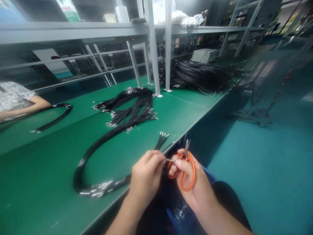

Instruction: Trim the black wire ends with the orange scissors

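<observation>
Head view: the left hand (148,169) is pinching a thin pale cable tip (169,160), fingers pressed together; the right hand (199,187) is thumbing it, fingers curling around orange-handled scissors (195,171).

The green table (49,176) carries bundles of black cables (78,178) and several metal posts (168,49).

The wearer's left hand (148,171) and right hand (192,182) are both bare, with slim fingers and uncovered forearms (218,213) that broaden gently toward the bottom edge of the view. Beside the right forearm is a smooth, rounded leg (231,200) in plain black or very dark clothing, its weave and seams too blurred to make out.
</observation>
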The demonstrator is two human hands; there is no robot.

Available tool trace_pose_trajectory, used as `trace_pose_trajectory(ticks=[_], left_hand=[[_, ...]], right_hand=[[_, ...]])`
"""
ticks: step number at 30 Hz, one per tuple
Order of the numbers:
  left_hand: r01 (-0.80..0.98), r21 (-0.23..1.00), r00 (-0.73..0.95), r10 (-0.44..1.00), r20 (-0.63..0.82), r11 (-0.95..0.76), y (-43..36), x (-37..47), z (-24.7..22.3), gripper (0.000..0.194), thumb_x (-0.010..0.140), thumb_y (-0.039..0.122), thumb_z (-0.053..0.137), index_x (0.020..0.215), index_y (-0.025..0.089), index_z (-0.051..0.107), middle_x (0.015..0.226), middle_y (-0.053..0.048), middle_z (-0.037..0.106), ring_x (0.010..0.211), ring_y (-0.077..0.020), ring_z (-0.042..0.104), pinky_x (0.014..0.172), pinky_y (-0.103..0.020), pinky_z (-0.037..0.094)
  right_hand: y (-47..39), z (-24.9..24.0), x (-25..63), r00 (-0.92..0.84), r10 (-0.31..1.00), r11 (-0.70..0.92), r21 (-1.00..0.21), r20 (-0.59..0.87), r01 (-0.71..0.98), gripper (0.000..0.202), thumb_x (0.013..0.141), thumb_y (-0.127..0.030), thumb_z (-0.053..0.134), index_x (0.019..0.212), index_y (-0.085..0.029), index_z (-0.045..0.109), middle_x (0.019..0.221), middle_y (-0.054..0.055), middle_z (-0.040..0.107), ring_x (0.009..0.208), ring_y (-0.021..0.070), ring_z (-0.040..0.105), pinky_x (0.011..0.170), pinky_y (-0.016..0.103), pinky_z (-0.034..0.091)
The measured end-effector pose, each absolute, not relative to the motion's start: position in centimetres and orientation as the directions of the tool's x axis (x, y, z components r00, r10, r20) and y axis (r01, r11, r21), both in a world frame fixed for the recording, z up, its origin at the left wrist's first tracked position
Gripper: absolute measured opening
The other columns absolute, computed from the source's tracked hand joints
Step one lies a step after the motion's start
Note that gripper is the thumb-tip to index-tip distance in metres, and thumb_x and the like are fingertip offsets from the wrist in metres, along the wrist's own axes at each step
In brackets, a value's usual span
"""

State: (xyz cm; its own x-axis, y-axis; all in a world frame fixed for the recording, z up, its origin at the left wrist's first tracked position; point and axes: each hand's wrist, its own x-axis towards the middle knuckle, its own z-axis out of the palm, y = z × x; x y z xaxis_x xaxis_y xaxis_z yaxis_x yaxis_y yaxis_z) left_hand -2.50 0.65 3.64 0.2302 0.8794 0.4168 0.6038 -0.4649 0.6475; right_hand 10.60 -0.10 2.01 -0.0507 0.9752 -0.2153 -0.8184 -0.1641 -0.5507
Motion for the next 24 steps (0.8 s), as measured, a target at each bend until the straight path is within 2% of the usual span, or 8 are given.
trace_pose_trajectory(ticks=[3,5,9,14,19,22,24], left_hand=[[0.415,0.874,0.214,0.961,0.177,-0.254,0.3,-2.4,3.2,0.01,0.088,0.021,0.052,0.091,0.021,0.061,0.084,-0.002,0.067,0.075,-0.015,0.063,0.069,-0.023,0.047],[0.318,0.936,0.206,0.975,0.089,-0.153,0.1,-2.2,2.9,0.007,0.087,0.021,0.054,0.089,0.02,0.06,0.08,-0.001,0.067,0.072,-0.0144,0.063,0.067,-0.022,0.047],[0.263,0.958,0.133,0.987,0.084,-0.117,-0.1,-1.8,2.2,0.009,0.085,0.022,0.056,0.079,0.018,0.06,0.074,0.001,0.064,0.068,-0.0127,0.059,0.064,-0.021,0.045],[0.264,0.959,0.124,0.989,0.075,-0.106,0.1,-1.9,1.7,0.011,0.084,0.024,0.058,0.078,0.017,0.061,0.072,0.001,0.061,0.065,-0.0115,0.053,0.062,-0.021,0.042],[0.221,0.97,0.121,0.99,0.074,-0.1,0.1,-2.1,1.9,0.012,0.085,0.027,0.058,0.078,0.017,0.06,0.072,0.002,0.059,0.064,-0.0107,0.05,0.061,-0.02,0.04],[0.192,0.979,0.118,0.992,0.047,-0.07,0.1,-2.3,1.9,0.014,0.084,0.029,0.059,0.077,0.017,0.058,0.071,0.002,0.058,0.061,-0.0099,0.048,0.058,-0.02,0.039],[0.191,0.98,0.124,0.992,0.029,-0.053,0.2,-2.3,1.9,0.015,0.084,0.031,0.06,0.078,0.017,0.058,0.071,0.002,0.057,0.061,-0.0097,0.047,0.057,-0.019,0.039]], right_hand=[[0.0,2.1,10.4,-0.039,0.979,-0.146,-0.557,-0.199,-0.818,0.018,0.075,-0.008,0.06,0.087,-0.02,0.055,0.071,-0.003,0.059,0.057,0.0092,0.054,0.057,0.021,0.046],[0.0,2.1,10.3,-0.029,0.981,-0.134,-0.569,-0.19,-0.811,0.018,0.075,-0.007,0.058,0.087,-0.019,0.055,0.069,-0.003,0.059,0.055,0.0083,0.052,0.056,0.02,0.044],[0.1,2.0,10.3,-0.012,0.985,-0.12,-0.629,-0.173,-0.768,0.018,0.076,-0.007,0.059,0.088,-0.02,0.053,0.067,-0.004,0.058,0.053,0.0076,0.05,0.056,0.02,0.043],[0.6,2.1,10.4,0.057,0.992,-0.041,-0.697,-0.117,-0.716,0.026,0.076,-0.014,0.069,0.094,-0.021,0.053,0.08,-0.002,0.064,0.056,0.0058,0.051,0.056,0.018,0.043],[0.7,1.8,10.2,0.018,0.996,-0.052,-0.712,-0.09,-0.7,0.025,0.076,-0.009,0.063,0.092,-0.023,0.05,0.071,-0.007,0.058,0.053,0.0052,0.049,0.054,0.017,0.041],[0.5,1.3,10.8,0.167,0.986,0.079,-0.872,-0.003,-0.483,0.024,0.078,-0.011,0.061,0.095,-0.025,0.052,0.076,-0.005,0.059,0.059,0.0071,0.052,0.057,0.019,0.044],[0.4,0.9,11.2,0.255,0.949,0.245,-0.945,0.187,-0.216,0.026,0.078,-0.011,0.061,0.099,-0.025,0.054,0.088,-0.002,0.062,0.066,0.0092,0.056,0.062,0.022,0.047]])
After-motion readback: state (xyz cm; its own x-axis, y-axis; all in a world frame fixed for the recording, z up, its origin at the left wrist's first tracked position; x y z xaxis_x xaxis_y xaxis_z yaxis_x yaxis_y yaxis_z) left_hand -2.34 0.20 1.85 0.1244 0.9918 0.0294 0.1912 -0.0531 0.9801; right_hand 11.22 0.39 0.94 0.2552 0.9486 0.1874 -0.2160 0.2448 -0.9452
